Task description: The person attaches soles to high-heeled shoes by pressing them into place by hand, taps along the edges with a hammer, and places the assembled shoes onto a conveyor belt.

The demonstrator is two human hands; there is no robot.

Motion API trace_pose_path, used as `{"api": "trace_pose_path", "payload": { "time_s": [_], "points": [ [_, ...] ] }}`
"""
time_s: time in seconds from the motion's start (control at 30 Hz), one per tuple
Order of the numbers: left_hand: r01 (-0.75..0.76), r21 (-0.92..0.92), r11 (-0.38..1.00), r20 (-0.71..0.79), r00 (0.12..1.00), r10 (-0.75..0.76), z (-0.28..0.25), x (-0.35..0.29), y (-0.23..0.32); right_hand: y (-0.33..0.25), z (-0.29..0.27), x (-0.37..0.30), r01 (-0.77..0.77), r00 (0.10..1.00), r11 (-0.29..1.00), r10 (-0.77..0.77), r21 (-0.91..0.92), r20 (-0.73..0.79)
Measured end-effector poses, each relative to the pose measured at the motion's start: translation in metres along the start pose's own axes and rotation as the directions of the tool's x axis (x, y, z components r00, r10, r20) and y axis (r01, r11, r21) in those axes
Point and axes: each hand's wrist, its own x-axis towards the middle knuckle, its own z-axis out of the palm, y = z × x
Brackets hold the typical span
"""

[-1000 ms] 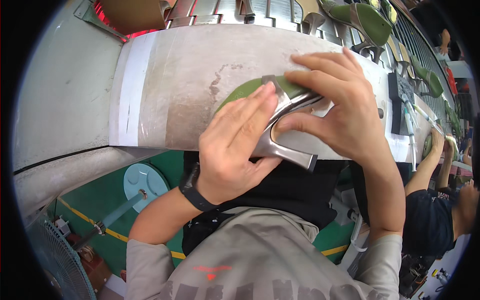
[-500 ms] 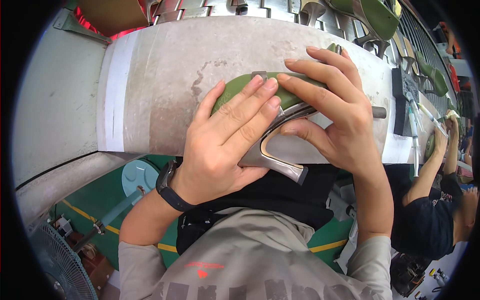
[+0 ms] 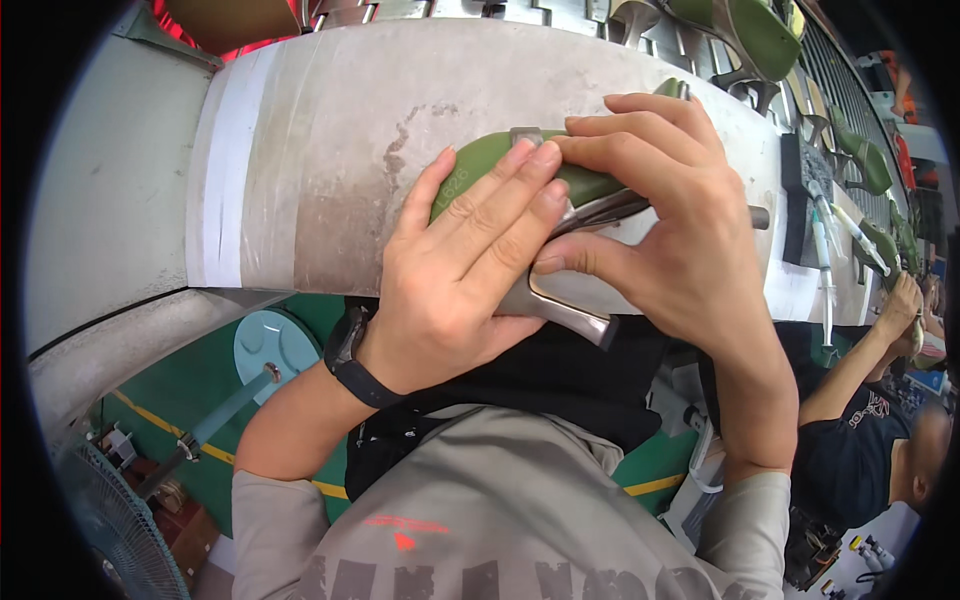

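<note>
A high-heeled shoe on a green shoe last [image 3: 478,165] lies on its side over the near part of the bench, its shiny silver heel [image 3: 578,320] pointing toward me. My left hand [image 3: 450,285] lies across it, fingers pressed together on the green last and the thumb beside the heel. From the other side my right hand [image 3: 685,215] grips the shoe, thumb under the arch and fingers over the last. A grey strap [image 3: 525,134] crosses the last just beyond my fingertips. Much of the shoe's middle is hidden under both hands.
Beyond the worn bench top [image 3: 350,130] runs a metal conveyor [image 3: 400,12] with more heeled shoes [image 3: 745,40] on green lasts. Syringes [image 3: 822,255] hang by a dark block [image 3: 795,205] at the right. A co-worker [image 3: 850,430] handles another shoe there. A fan [image 3: 125,520] stands lower left.
My right thumb and index finger have shifted left along the shoe, closer to my left fingertips. The shoe's heel has tipped slightly upward in the picture. Both hands keep hold.
</note>
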Motion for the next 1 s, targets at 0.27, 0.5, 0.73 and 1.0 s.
{"api": "trace_pose_path", "payload": {
  "time_s": [0.27,0.5,0.73,1.0],
  "points": [
    [0.048,-0.173,0.984,0.141,0.990,-0.024,-0.021,0.026,-0.006,0.039,-0.015,-0.027,0.149,0.984,0.987,-0.155,-0.063,-0.087],
    [0.307,-0.381,0.872,0.301,0.933,-0.197,-0.010,0.060,-0.013,0.045,-0.007,-0.028,0.139,0.980,0.990,-0.139,-0.013,-0.140],
    [0.248,-0.320,0.914,0.258,0.951,-0.168,-0.009,0.062,-0.008,0.031,-0.026,-0.022,-0.038,0.999,0.999,0.038,0.024,-0.019],
    [0.191,-0.213,0.958,0.369,0.924,-0.102,-0.007,0.072,-0.001,0.083,-0.022,-0.119,-0.239,0.961,0.969,0.246,0.067,-0.129]
  ]
}}
